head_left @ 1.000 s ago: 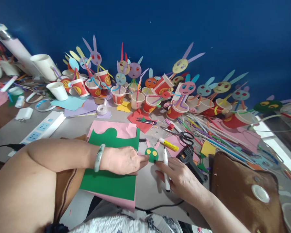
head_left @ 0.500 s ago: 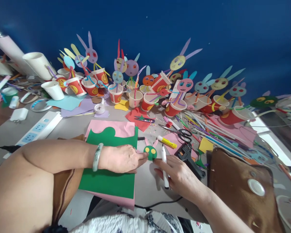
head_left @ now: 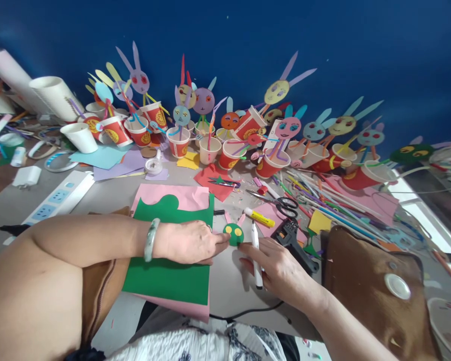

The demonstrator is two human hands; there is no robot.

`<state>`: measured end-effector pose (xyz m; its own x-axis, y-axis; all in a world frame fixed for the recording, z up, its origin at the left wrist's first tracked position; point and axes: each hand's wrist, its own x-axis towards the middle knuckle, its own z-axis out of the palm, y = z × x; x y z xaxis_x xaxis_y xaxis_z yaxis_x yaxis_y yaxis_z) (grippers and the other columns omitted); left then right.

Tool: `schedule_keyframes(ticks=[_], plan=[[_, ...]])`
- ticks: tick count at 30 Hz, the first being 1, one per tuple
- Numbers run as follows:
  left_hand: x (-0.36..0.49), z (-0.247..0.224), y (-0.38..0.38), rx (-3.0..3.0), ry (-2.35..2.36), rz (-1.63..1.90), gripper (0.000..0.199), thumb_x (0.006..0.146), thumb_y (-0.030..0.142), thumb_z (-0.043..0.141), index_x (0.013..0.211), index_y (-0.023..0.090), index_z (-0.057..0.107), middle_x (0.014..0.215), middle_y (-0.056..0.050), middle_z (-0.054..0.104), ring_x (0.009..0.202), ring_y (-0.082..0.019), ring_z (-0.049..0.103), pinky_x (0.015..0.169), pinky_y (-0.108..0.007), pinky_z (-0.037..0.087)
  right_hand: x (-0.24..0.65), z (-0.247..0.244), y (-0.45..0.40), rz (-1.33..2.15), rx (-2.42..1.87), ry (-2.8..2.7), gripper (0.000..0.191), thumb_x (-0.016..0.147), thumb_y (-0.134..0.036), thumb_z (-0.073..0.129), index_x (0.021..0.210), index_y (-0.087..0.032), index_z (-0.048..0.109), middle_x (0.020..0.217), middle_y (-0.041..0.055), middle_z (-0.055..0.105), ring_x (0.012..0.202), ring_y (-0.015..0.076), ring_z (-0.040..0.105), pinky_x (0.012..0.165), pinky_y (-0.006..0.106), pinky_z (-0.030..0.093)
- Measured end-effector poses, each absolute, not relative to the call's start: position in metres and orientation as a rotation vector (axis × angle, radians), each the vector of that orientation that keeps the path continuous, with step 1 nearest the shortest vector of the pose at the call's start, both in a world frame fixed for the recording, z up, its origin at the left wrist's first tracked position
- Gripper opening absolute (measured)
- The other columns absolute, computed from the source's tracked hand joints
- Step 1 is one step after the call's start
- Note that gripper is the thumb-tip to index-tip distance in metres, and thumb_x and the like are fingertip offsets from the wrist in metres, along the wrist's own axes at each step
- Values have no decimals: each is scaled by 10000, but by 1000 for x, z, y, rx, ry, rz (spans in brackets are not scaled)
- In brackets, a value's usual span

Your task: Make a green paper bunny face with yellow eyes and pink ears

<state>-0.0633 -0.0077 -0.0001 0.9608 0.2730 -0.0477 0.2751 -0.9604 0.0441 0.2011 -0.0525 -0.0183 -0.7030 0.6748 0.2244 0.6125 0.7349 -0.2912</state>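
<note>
A small green paper bunny face [head_left: 233,235] with yellow eyes and pink ears lies on the grey table. My left hand [head_left: 190,243], a bangle on its wrist, rests over a green sheet [head_left: 169,283]; its outstretched index finger touches the face's left edge. The other fingers are curled under, with nothing seen in them. My right hand [head_left: 278,263] holds a white marker [head_left: 256,255] upright between its fingers, dark end down. Its index fingertip is at the face's lower right edge. Pink paper [head_left: 195,194] lies beneath the green sheet.
Paper cups [head_left: 178,143] with bunny-faced figures line the blue wall. Black scissors [head_left: 285,205], a yellow marker [head_left: 260,218] and a black glue gun [head_left: 295,245] lie right of the face. A brown pouch [head_left: 361,281] sits at right, a power strip [head_left: 56,198] at left.
The whole view has shifted slightly. Both hands keep nearly the same pose around the green face, and the marker is still in my right hand.
</note>
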Motion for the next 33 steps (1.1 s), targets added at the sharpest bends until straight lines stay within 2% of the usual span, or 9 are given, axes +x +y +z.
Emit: schedule_keyframes(ticks=[9, 15, 25, 33], plan=[[-66, -6, -8, 3075, 440, -70, 429, 954, 386, 587, 1274, 100, 582, 1364, -159, 617, 735, -178, 689, 579, -349, 496, 205, -21, -52, 340, -1049, -2659, 179, 944, -145, 550, 1084, -182, 655, 807, 60, 639, 775, 193, 605, 726, 322, 488], [-67, -9, -7, 3084, 423, -15, 457, 936, 377, 617, 1296, 99, 575, 1353, -140, 628, 699, -179, 687, 546, -364, 484, 204, -23, -53, 332, -1057, -2637, 191, 925, -126, 542, 1073, -180, 650, 794, 54, 639, 750, 185, 590, 706, 316, 480], [-66, -6, -6, 3060, 411, 17, 470, 933, 354, 620, 1309, 74, 576, 1330, -168, 642, 662, -164, 670, 492, -344, 446, 205, -21, -51, 321, -1061, -2639, 243, 932, -110, 492, 1124, -181, 624, 778, 45, 623, 711, 170, 572, 663, 292, 462], [-67, -6, -6, 3079, 401, -25, 486, 937, 360, 619, 1322, 69, 566, 1361, -164, 627, 656, -168, 664, 491, -355, 437, 206, -20, -52, 328, -1061, -2660, 378, 848, -37, 461, 1167, -174, 612, 800, 62, 641, 742, 187, 594, 684, 305, 482]])
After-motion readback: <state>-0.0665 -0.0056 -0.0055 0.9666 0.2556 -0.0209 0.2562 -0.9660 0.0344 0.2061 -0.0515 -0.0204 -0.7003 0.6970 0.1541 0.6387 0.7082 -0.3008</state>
